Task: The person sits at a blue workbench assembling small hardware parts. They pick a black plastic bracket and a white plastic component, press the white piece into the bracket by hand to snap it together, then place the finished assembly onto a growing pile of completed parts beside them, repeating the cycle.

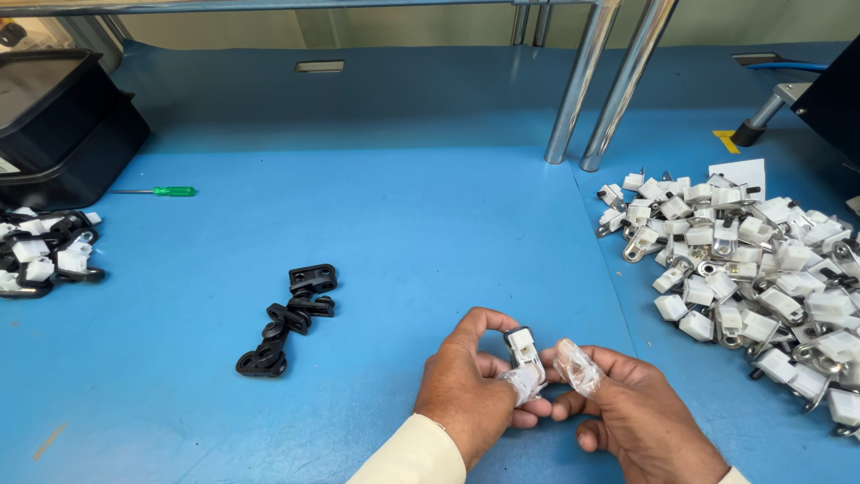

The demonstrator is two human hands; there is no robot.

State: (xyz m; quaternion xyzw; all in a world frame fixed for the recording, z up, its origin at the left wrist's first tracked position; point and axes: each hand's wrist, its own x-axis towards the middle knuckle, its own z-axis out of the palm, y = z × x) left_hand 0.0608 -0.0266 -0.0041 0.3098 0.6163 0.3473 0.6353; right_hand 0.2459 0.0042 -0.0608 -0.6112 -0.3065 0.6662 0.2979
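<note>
My left hand (466,385) pinches a small white plastic part with a black piece on top (522,351) between thumb and fingers, low in the middle of the view. My right hand (632,412) sits close beside it, its thumb wrapped in clear tape and touching the same part from the right. Both hands meet over the blue table (403,233). A short row of black plastic brackets (288,318) lies to the left of my hands.
A big heap of white and metal parts (752,269) fills the right side. Assembled black-and-white parts (40,255) lie at the left edge, below a black bin (54,125). A green-handled screwdriver (161,191) lies nearby. Two slanted metal poles (600,90) stand behind.
</note>
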